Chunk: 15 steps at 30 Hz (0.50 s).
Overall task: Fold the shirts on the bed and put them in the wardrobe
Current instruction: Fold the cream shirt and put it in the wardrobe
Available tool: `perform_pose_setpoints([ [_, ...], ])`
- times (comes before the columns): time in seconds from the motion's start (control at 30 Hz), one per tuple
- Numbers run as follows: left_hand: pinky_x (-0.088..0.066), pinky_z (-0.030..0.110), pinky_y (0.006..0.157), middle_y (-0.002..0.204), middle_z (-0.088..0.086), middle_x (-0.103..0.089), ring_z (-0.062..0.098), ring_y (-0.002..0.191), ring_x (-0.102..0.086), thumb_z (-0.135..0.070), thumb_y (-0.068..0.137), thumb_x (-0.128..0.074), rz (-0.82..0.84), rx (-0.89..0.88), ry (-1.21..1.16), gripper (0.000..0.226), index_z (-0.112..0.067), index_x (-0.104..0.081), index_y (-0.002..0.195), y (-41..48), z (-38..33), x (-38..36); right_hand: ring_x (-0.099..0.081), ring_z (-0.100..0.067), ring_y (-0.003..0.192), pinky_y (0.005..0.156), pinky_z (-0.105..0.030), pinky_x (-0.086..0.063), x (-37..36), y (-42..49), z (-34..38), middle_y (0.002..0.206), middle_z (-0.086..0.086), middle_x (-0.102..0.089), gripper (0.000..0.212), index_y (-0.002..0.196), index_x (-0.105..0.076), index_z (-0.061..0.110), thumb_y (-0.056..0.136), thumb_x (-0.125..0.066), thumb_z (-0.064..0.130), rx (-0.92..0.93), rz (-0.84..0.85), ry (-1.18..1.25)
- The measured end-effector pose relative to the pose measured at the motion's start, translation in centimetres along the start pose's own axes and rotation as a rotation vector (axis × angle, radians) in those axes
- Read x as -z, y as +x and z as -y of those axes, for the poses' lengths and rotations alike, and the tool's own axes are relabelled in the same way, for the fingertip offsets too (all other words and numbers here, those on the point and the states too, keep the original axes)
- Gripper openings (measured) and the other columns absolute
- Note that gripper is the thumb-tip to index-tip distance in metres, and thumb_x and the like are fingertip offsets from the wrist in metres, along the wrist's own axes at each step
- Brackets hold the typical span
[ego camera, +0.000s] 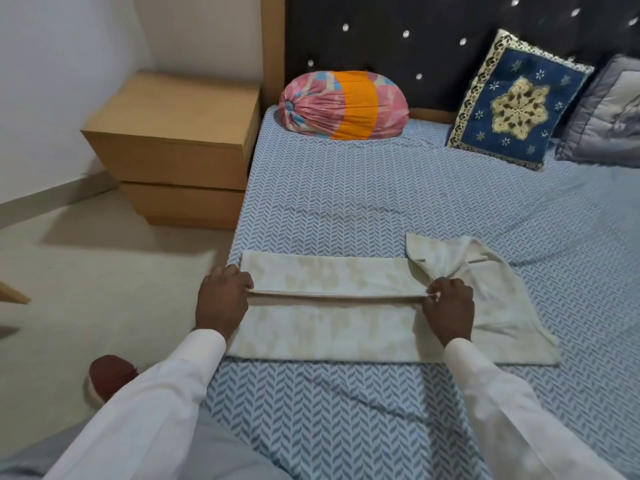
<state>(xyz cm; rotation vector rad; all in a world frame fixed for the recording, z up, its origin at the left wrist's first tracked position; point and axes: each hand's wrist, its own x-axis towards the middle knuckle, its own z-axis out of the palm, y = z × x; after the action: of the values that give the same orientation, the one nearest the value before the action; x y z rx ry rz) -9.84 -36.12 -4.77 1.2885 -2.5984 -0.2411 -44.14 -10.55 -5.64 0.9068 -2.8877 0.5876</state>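
A cream shirt (pixel 325 327) with a faint beige pattern lies across the near part of the bed (pixel 381 209), which has a blue herringbone sheet. The shirt is folded lengthwise into a long band. My left hand (pixel 223 299) pinches the left end of the folded edge. At the right end of that same edge, my right hand (pixel 448 308) pinches the cloth. The edge is stretched taut between them. A loose sleeve part of the shirt bunches up beyond my right hand. No wardrobe is in view.
A pink and orange bolster (pixel 343 103) lies at the dark headboard (pixel 433 39). A blue embroidered cushion (pixel 516 105) and a grey pillow (pixel 609 116) lean at the back right. A wooden bedside cabinet (pixel 180 147) stands left of the bed. My foot (pixel 109 377) is on the floor.
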Motion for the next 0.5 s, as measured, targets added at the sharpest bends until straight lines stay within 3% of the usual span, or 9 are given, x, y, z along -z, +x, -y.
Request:
perform_pose_setpoints([
  [0.1, -0.04, 0.035, 0.068, 0.078, -0.001, -0.061, 0.029, 0.079, -0.054, 0.002, 0.055, -0.075, 0.0, -0.01, 0.057, 0.032, -0.024, -0.07, 0.074, -0.3, -0.3, 0.0, -0.052, -0.039, 0.097, 0.075, -0.042, -0.045, -0.3, -0.3, -0.1, 0.096, -0.012, -0.058, 0.016, 0.082, -0.064, 0.018, 0.07, -0.075, 0.018, 0.007, 0.068, -0.042],
  [0.2, -0.041, 0.041, 0.078, 0.081, 0.003, -0.062, 0.032, 0.084, -0.057, -0.001, 0.056, -0.063, -0.046, -0.027, 0.084, 0.025, -0.018, -0.069, 0.073, -0.6, -1.2, 0.3, -0.05, -0.037, 0.097, 0.076, -0.041, -0.044, -0.6, -0.7, 0.2, 0.099, -0.01, -0.056, 0.019, 0.087, -0.065, 0.016, 0.069, -0.067, 0.024, -0.008, -0.01, -0.01],
  [0.27, -0.036, 0.051, 0.099, 0.104, 0.012, -0.066, 0.037, 0.107, -0.057, -0.002, 0.058, -0.059, -0.052, -0.011, 0.101, 0.032, -0.012, -0.07, 0.087, -0.7, -2.3, -0.3, -0.049, -0.034, 0.097, 0.076, -0.042, -0.042, -1.0, -1.1, 1.2, 0.103, -0.009, -0.054, 0.034, 0.095, -0.063, 0.015, 0.065, -0.06, 0.031, 0.026, -0.097, -0.005],
  [0.33, -0.025, 0.055, 0.112, 0.133, 0.023, -0.055, 0.042, 0.131, -0.045, -0.003, 0.061, -0.061, 0.0, -0.019, 0.067, 0.054, -0.006, -0.066, 0.114, -0.6, -4.1, -1.8, -0.047, -0.032, 0.102, 0.079, -0.042, -0.039, -1.6, -0.9, 2.5, 0.112, -0.007, -0.053, 0.045, 0.106, -0.06, 0.017, 0.064, -0.062, 0.034, 0.073, -0.107, -0.04],
  [0.4, -0.026, 0.053, 0.114, 0.146, 0.026, -0.043, 0.044, 0.139, -0.034, -0.012, 0.07, -0.054, 0.088, -0.125, -0.052, 0.064, -0.002, -0.055, 0.133, -0.5, -6.8, -3.4, -0.045, -0.032, 0.109, 0.084, -0.042, -0.038, -2.1, -0.1, 3.8, 0.124, -0.006, -0.048, 0.058, 0.119, -0.055, 0.021, 0.064, -0.068, 0.033, 0.067, -0.037, -0.11],
  [0.5, -0.039, 0.054, 0.107, 0.133, 0.022, -0.057, 0.042, 0.129, -0.049, -0.021, 0.08, -0.058, 0.177, -0.288, -0.103, 0.045, -0.007, -0.063, 0.122, -0.4, -10.3, -5.4, -0.041, -0.034, 0.115, 0.09, -0.044, -0.037, -2.2, 1.7, 5.2, 0.129, -0.009, -0.041, 0.071, 0.132, -0.041, 0.023, 0.067, -0.069, 0.027, -0.145, 0.074, -0.136],
])
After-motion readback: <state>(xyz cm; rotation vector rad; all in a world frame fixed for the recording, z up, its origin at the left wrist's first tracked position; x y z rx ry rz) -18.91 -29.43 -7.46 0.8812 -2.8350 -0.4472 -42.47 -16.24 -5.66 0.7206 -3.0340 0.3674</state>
